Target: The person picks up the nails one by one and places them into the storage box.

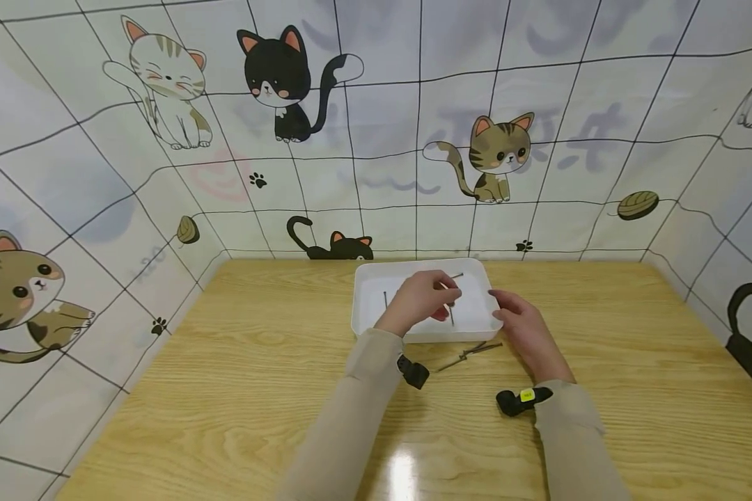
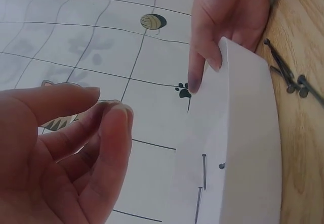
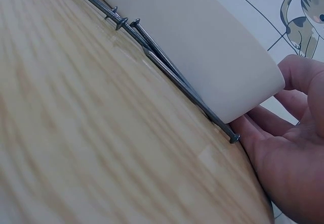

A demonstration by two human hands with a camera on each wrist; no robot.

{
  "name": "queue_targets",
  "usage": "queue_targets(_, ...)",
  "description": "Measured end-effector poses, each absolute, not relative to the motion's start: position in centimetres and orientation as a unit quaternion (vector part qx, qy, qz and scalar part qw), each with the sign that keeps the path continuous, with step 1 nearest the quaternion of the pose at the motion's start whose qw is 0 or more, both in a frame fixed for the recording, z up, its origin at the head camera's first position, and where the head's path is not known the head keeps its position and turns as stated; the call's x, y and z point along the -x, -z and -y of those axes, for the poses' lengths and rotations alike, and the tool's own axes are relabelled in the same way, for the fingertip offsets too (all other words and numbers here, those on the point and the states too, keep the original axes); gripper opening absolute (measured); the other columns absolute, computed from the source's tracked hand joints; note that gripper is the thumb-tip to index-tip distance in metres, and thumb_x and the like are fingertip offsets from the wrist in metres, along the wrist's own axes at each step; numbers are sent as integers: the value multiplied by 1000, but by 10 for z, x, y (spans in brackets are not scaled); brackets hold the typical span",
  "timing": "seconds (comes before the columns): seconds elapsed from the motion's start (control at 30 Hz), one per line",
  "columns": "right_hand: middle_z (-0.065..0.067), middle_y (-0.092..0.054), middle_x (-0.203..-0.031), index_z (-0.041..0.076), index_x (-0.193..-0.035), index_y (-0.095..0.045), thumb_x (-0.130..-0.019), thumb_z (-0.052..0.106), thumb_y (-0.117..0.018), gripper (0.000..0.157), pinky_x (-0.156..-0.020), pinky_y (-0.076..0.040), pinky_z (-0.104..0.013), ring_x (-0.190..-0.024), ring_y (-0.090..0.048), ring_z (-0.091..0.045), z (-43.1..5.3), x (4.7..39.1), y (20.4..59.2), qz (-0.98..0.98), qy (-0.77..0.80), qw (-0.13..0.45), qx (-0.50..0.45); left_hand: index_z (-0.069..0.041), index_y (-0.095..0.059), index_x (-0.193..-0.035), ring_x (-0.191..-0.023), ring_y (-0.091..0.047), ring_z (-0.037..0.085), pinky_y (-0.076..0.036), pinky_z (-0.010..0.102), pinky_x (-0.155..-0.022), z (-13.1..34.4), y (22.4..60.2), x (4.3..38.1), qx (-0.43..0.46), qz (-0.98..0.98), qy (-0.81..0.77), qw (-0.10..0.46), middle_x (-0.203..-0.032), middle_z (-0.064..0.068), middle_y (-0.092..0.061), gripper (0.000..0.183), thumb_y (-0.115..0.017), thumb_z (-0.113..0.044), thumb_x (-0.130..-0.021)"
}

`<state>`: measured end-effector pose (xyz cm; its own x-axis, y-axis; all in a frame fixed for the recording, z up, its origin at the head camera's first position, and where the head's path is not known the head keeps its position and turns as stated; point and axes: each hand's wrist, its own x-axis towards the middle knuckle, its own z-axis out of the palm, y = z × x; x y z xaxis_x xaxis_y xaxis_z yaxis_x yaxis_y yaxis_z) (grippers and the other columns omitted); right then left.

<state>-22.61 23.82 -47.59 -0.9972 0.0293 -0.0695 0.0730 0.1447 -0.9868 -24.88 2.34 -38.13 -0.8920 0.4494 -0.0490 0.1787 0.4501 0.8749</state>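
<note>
A shallow white tray point(image 1: 370, 335) lies on the wooden table with several nails inside, one dark nail point(image 2: 204, 171) near its front wall. Over the tray, my left hand point(image 1: 421, 298) bends its fingers, thumb and fingertips close together. I cannot tell whether anything is between them. My right hand point(image 1: 526, 327) holds the tray's front right corner, its fingers point(image 3: 268, 120) along the outside of the wall. Just in front of that corner, several loose nails point(image 1: 466, 353) lie crossed on the table, one head close to the right hand in the right wrist view.
The wooden table point(image 1: 257, 390) reaches back to a fabric backdrop point(image 1: 388, 125) printed with cats and grid lines. Side panels of similar fabric stand left and right. Each wrist wears a small black camera point(image 1: 413, 372).
</note>
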Motion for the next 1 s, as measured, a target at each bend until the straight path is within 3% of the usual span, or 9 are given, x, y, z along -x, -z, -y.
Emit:
queue_targets(0.2, -10, -29, -148, 9, -141, -35, -93, 9, -45, 49, -91, -41, -18, -132, -30, -25, -240, 227, 477, -752, 659, 14, -29, -18, -63, -91, -66, -66, 21, -55, 34, -65, -16, 385, 237, -178, -826, -517, 138, -84, 9, -66, 12, -61, -29, -88)
queue_targets(0.37, -9, -28, -148, 11, -141, -35, -93, 10, -45, 49, -98, -38, -27, -132, -30, -25, -241, 227, 478, -756, 654, 16, -29, -15, -64, -94, -65, -64, 18, -54, 34, -66, -9, 390, 230, -171, -821, -525, 146, -82, 4, -66, 18, -61, -31, -88)
queue_targets(0.57, -9, -27, -149, 10, -142, -34, -94, 9, -44, 49, -104, -33, -38, -134, -28, -26, -239, 226, 477, -753, 657, 15, -29, -15, -63, -96, -71, -65, 26, -55, 35, -65, -6, 394, 224, -160, -805, -546, 171, -90, 14, -66, 18, -63, -31, -87)
queue_targets(0.7, -9, -28, -148, 11, -141, -35, -94, 12, -44, 48, -104, -32, -42, -132, -31, -27, -240, 225, 478, -762, 646, 14, -31, -17, -64, -93, -73, -66, 28, -55, 35, -66, -4, 396, 222, -168, -810, -533, 178, -90, 13, -67, 16, -63, -32, -87)
queue_targets(0.9, -9, -31, -147, 11, -140, -37, -94, 13, -45, 47, -97, -38, -30, -131, -32, -26, -243, 225, 480, -768, 640, 6, -27, -19, -66, -91, -79, -64, 36, -54, 39, -69, -5, 399, 216, -184, -808, -523, 200, -92, 16, -67, 13, -64, -31, -86)
queue_targets(1.0, -10, -32, -147, 10, -140, -37, -94, 12, -46, 47, -91, -40, -20, -131, -32, -26, -242, 225, 480, -766, 642, 3, -19, -20, -66, -92, -76, -65, 31, -54, 36, -66, -8, 400, 213, -193, -819, -495, 215, -90, 12, -68, 14, -64, -32, -86)
